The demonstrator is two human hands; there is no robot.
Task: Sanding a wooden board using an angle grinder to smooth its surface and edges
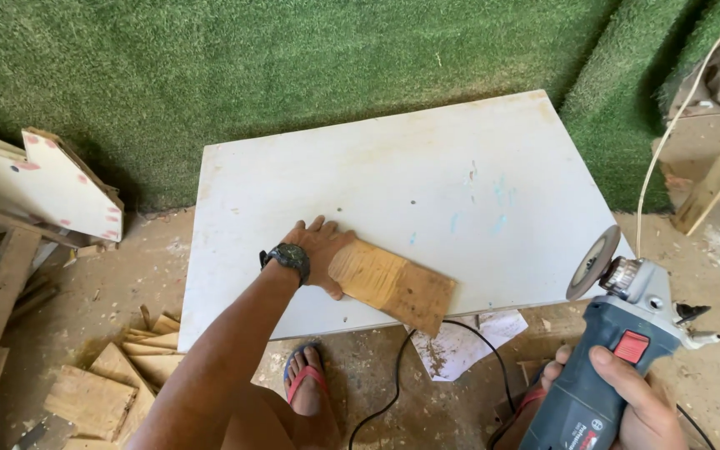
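Left hand fingers spread flat, pinning a wood offcut at the near edge of the white surface. Right hand fingers wrapped tight round a blue grinder, held off the right corner above the dusty floor.

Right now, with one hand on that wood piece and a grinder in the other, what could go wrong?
The left hand pins the wood piece with its fingers bare, so the disc might reach them. The grinder is held one-handed and could kick. The black cord trails by the sandalled foot.
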